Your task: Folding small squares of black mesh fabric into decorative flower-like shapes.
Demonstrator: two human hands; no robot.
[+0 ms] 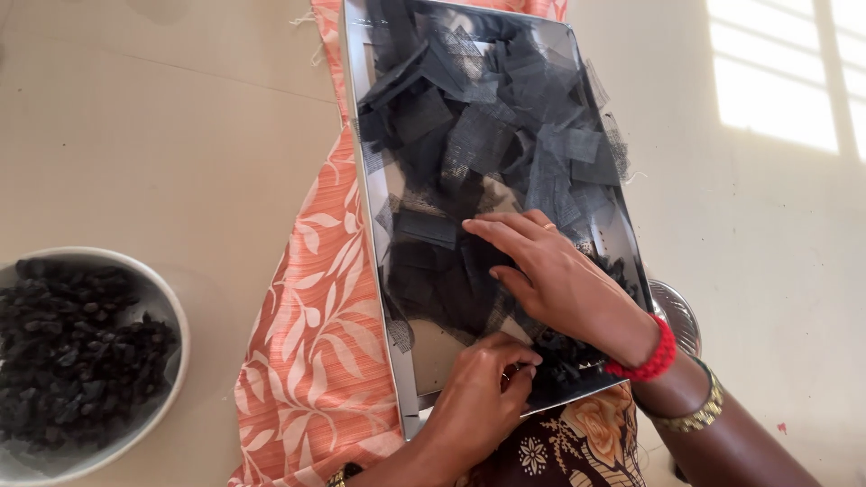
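Left hand [478, 397] grip pinched shut on black mesh scraps [487, 135] at tray's [383, 225] near edge; right hand [555, 275] flat, open, beyond. Bowl [171, 311] far left on pale floor [162, 135].

Bowl [167, 307] of dark lumps [77, 352] at left; orange leaf-print cloth [311, 352]; pale floor [171, 135]

A pale beige tiled floor [135, 135] catches barred window sunlight [776, 81] at the upper right.
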